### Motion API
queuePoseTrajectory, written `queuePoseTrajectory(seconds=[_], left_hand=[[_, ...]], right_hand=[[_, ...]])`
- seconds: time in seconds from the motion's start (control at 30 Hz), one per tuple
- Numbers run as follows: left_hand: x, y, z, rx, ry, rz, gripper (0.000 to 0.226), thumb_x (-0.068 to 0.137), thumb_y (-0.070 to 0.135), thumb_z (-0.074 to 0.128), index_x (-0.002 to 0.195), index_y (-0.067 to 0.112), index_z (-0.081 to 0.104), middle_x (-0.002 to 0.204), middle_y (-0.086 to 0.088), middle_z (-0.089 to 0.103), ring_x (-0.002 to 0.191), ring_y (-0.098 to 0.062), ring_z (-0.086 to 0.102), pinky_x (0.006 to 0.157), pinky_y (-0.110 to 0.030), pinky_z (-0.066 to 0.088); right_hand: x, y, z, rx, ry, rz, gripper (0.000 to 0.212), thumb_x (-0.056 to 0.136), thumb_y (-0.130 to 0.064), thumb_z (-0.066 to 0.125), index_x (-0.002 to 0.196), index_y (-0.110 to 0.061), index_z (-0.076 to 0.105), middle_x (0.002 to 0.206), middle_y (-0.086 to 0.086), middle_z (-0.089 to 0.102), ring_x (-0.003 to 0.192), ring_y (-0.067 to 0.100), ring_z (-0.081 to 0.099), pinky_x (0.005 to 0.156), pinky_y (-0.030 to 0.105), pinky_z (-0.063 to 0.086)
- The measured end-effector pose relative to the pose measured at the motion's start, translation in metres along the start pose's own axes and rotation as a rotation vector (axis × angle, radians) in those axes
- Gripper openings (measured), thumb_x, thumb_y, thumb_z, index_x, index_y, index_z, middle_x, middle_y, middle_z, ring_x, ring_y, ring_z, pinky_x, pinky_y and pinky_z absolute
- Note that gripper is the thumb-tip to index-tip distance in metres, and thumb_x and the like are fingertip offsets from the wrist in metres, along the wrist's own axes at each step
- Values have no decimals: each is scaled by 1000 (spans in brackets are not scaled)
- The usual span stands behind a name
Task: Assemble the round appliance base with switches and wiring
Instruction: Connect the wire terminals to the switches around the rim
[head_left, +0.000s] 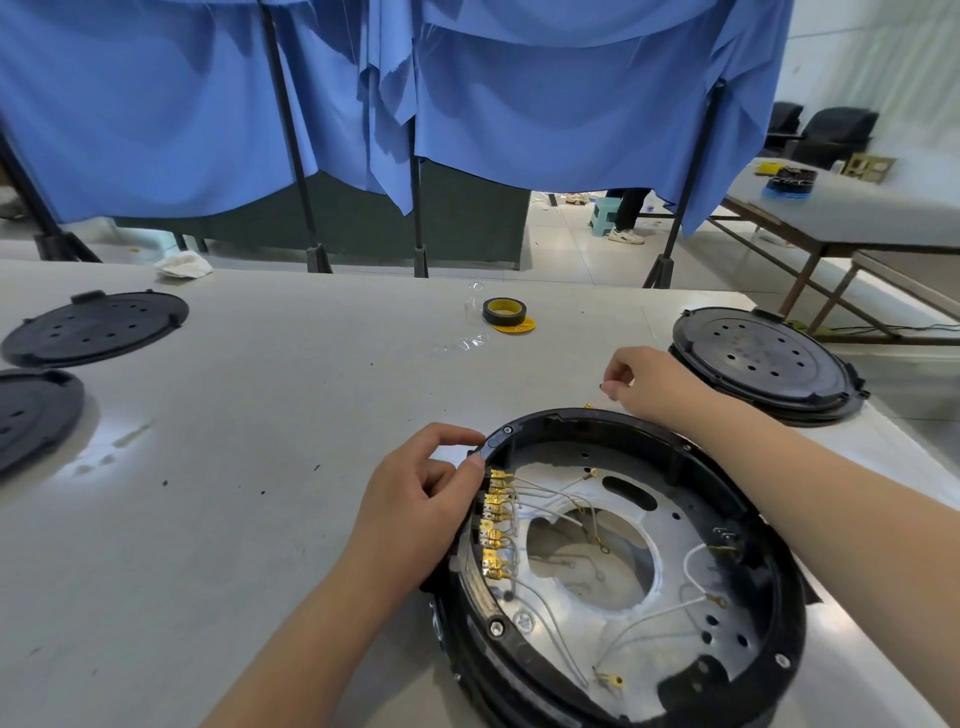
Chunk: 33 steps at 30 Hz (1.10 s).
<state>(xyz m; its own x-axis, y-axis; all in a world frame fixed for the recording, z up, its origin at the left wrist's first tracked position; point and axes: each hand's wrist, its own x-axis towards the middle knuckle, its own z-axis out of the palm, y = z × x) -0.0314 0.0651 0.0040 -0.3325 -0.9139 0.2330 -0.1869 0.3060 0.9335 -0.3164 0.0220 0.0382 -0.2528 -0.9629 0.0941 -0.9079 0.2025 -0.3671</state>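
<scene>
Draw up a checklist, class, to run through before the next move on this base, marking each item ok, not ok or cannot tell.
1. Base flat on the table: ok.
2. Left hand steadies the rim: ok, fingers curl on its left edge.
3. Right hand has a part: cannot tell, fingertips pinch something too small to see.
4. Gold terminals lined up along the left wall: ok.
5. White wires all connected: not ok, several ring ends lie loose.
6. Tape within reach: ok.

I'm at a workshop assembly bench (260, 415): black round covers (93, 327) lie on it, tape (504, 312) toward its far edge, blue cloth screens (519, 104) behind it, another worktable (857, 213) off to its right.
</scene>
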Motion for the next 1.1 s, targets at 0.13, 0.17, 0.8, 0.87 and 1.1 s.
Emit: queuePoseTrajectory(seconds=[0.13, 0.17, 0.8, 0.87, 1.1], left_hand=[[0, -1, 0, -10, 0, -1, 13, 92, 24, 59, 95, 36, 65, 57, -18, 61, 49, -19, 52, 52, -33, 46], [1, -1, 0, -10, -1, 1, 13, 92, 24, 59, 95, 36, 65, 57, -18, 61, 48, -18, 51, 51, -31, 46], [1, 0, -1, 2, 8, 3, 10, 92, 26, 59, 96, 33, 64, 56, -18, 58, 46, -15, 47, 47, -23, 42], [1, -1, -2, 4, 5, 3, 10, 92, 27, 58, 96, 34, 64, 56, -17, 59, 46, -14, 49, 47, -23, 44], [2, -1, -1, -11, 7, 13, 10, 92, 27, 59, 96, 35, 64, 58, -19, 60, 48, -18, 50, 49, -28, 45]], right_hand=[[-3, 7, -1, -75, -52, 25, 9, 88, -16, 60, 91, -9, 65, 98, 8, 67, 92, 24, 60, 83, 33, 49], [-4, 8, -1, -75, -72, 32, 10, 88, -18, 61, 88, -9, 66, 97, 8, 68, 92, 24, 61, 82, 33, 50], [2, -13, -6, 273, 76, 0, 7, 95, -15, 54, 91, -13, 58, 86, 5, 68, 80, 23, 62, 74, 36, 53], [-5, -23, -20, 405, 147, -25, 8, 93, -14, 59, 85, -15, 60, 79, 5, 67, 72, 20, 63, 67, 28, 54], [-91, -83, -43, 653, -68, -239, 7, 81, -15, 73, 82, -22, 73, 74, -5, 74, 67, 8, 71, 66, 13, 54]])
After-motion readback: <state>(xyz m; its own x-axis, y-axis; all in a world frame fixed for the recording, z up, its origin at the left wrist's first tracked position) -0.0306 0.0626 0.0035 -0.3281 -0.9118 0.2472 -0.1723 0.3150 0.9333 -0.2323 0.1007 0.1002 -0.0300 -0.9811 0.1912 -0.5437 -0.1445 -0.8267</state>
